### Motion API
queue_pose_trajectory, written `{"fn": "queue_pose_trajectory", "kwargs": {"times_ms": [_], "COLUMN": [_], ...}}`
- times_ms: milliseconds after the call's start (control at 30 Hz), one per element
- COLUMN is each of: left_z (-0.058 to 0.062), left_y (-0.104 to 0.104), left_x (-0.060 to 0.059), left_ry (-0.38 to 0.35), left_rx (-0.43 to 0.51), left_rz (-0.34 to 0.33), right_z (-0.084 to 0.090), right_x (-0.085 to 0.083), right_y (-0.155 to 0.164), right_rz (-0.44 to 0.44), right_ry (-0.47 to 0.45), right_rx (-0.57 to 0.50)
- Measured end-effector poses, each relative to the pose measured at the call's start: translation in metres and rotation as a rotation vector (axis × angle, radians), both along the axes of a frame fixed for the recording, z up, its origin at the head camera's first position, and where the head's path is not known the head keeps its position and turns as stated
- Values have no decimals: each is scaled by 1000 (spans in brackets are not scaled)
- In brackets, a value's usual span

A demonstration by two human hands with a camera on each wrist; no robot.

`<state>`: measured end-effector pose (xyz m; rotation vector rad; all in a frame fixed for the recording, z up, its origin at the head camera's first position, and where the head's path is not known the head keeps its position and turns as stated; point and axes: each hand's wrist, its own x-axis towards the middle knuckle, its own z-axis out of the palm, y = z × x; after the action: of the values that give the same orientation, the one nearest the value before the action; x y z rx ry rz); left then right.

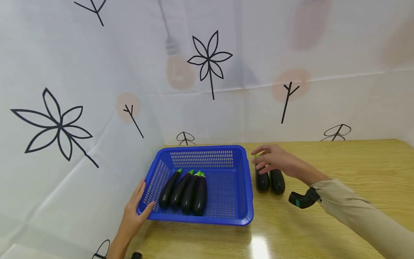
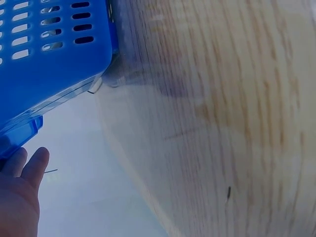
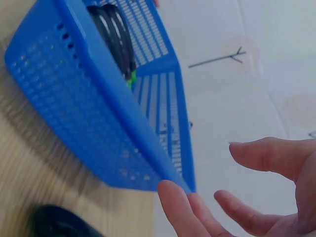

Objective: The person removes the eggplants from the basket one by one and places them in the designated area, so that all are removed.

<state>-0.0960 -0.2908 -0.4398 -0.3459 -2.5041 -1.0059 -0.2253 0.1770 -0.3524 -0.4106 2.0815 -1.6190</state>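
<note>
A blue plastic basket (image 1: 242, 187) holds several dark eggplants (image 1: 184, 194) with green stem ends, lying side by side in its left half. My left hand (image 1: 134, 208) rests against the basket's left rim near the front corner, thumb spread from the fingers. In the left wrist view, fingertips (image 2: 35, 168) meet the rim from outside. To the basket's right, two more eggplants (image 1: 277, 181) lie on the table. My right hand (image 1: 275, 160) hovers over their stem ends, fingers apart and loosely bent, with nothing held; it partly covers the left one.
The wooden table (image 1: 349, 172) runs under everything and extends to the right. White cloth (image 1: 136, 54) printed with black plant drawings hangs behind and on the left, close to the basket. A black band (image 1: 304, 199) sits on the right wrist.
</note>
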Motion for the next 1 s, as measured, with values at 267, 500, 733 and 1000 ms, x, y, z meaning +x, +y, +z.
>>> {"fn": "queue_pose_trajectory", "kwargs": {"times_ms": [267, 500, 733, 1000], "left_z": [17, -4, -2, 0], "left_y": [16, -1, 0, 3], "left_x": [9, 3, 1, 1], "left_ry": [23, 8, -6, -8], "left_rx": [17, 2, 15, 14], "left_rz": [16, 14, 15, 25], "right_z": [4, 4, 8, 7], "right_x": [5, 6, 9, 10], "right_y": [-15, -32, -50, -69], "right_rz": [26, 50, 79, 97], "right_ry": [-26, -70, -100, -159], "right_rx": [-27, -54, -63, -51]}}
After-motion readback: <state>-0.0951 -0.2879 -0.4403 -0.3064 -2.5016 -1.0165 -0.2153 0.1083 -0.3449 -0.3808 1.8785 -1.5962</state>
